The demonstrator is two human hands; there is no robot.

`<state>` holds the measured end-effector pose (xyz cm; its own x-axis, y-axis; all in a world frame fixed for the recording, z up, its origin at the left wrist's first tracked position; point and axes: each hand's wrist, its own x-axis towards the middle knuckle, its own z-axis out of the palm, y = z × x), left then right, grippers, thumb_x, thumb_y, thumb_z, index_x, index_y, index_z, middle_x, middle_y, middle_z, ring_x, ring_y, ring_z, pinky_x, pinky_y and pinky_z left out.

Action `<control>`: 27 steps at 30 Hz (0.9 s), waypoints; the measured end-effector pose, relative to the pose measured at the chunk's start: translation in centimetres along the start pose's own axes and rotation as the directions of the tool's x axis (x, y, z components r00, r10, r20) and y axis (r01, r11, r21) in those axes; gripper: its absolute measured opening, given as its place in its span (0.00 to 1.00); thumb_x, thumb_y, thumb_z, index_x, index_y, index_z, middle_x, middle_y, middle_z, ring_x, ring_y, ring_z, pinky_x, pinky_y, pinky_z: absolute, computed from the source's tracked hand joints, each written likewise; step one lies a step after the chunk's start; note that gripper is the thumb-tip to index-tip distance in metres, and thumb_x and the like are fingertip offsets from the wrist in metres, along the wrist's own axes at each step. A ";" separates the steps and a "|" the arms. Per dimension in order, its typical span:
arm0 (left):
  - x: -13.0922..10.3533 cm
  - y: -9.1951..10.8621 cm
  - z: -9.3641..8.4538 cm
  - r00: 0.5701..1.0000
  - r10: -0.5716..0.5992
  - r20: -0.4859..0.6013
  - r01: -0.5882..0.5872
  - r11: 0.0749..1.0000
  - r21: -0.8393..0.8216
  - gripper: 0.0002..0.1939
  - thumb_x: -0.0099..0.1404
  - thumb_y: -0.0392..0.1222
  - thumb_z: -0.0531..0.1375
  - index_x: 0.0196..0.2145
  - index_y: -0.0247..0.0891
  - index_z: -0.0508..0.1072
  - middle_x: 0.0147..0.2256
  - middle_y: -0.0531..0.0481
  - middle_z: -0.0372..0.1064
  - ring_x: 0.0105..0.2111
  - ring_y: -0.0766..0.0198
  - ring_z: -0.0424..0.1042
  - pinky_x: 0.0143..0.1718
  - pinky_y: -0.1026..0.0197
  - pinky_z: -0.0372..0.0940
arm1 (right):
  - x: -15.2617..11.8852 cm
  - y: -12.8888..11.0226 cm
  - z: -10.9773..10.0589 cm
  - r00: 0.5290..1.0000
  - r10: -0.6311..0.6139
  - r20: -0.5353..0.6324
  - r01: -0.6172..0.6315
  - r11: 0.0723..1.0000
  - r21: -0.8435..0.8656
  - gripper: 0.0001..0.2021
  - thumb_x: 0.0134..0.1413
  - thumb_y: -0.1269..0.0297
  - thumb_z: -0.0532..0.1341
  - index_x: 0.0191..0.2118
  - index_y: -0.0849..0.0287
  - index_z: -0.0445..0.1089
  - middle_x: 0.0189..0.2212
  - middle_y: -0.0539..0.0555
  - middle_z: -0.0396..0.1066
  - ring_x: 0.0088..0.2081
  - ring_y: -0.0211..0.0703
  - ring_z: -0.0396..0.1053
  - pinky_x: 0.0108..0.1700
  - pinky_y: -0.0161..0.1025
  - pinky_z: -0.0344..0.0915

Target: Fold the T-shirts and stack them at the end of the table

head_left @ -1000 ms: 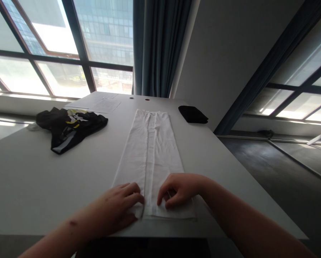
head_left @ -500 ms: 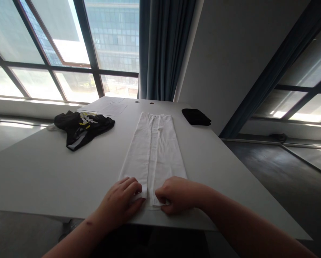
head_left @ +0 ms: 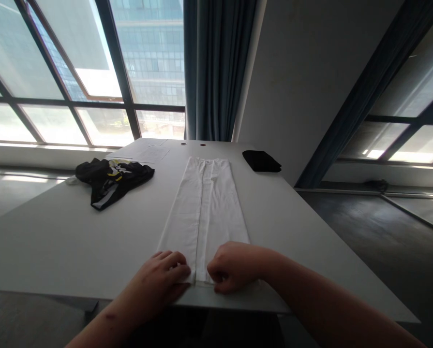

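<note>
White trousers (head_left: 221, 212) lie flat and lengthwise on the table, the waistband at the far end and the leg hems close to me. At the left hem, my left hand (head_left: 167, 273) has its fingers curled over the cloth and the thumb low at the edge. My right hand (head_left: 234, 268) is closed on the right hem, thumb and bent forefinger together. Both hands rest near the table's front edge, with a narrow strip of white cloth visible between them. The fingers partly hide the hems.
The white table (head_left: 103, 251) has a crumpled black garment with a yellow and white print (head_left: 112, 179) on its left. A folded black cloth (head_left: 261, 161) lies at the far right, and paper sheets (head_left: 151, 153) at the back left. A blue curtain (head_left: 216, 72) hangs behind.
My left hand has shifted slightly left and down, and the left hem it held raised now lies flatter. The right hand stays at its hem. The view has tilted a little.
</note>
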<state>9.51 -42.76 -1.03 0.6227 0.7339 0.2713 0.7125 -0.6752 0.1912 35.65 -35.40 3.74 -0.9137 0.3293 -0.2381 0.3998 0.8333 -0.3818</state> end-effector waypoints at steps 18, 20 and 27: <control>1.3 1.3 1.1 0.999 -0.031 0.021 0.030 0.997 0.074 0.08 0.67 0.44 0.67 0.36 0.42 0.70 0.34 0.51 0.73 0.36 0.56 0.71 0.37 0.56 0.60 | 0.3 0.7 0.6 1.000 0.004 -0.010 -0.004 0.998 0.056 0.11 0.52 0.54 0.69 0.31 0.55 0.74 0.25 0.45 0.69 0.27 0.36 0.61 0.31 0.34 0.51; 1.5 1.3 0.6 0.996 -0.053 0.077 0.052 0.999 0.008 0.13 0.62 0.45 0.71 0.38 0.42 0.71 0.39 0.52 0.74 0.40 0.55 0.72 0.42 0.55 0.62 | 0.2 0.3 0.5 1.000 0.028 -0.012 -0.028 1.000 0.007 0.09 0.52 0.55 0.68 0.32 0.55 0.74 0.25 0.45 0.69 0.27 0.37 0.61 0.30 0.35 0.51; 1.6 1.3 2.0 1.000 -0.020 -0.008 0.021 0.996 0.090 0.04 0.68 0.35 0.64 0.38 0.42 0.72 0.37 0.52 0.73 0.37 0.57 0.72 0.37 0.56 0.63 | -0.3 -1.6 0.1 0.994 0.111 -0.017 -0.112 0.990 -0.086 0.12 0.46 0.67 0.65 0.40 0.55 0.72 0.32 0.51 0.74 0.31 0.44 0.68 0.30 0.37 0.54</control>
<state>12.08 -42.31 -2.26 0.6054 0.7470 0.2749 0.7516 -0.6501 0.1115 35.27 -36.86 4.34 -0.8650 0.4271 -0.2632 0.4916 0.8264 -0.2747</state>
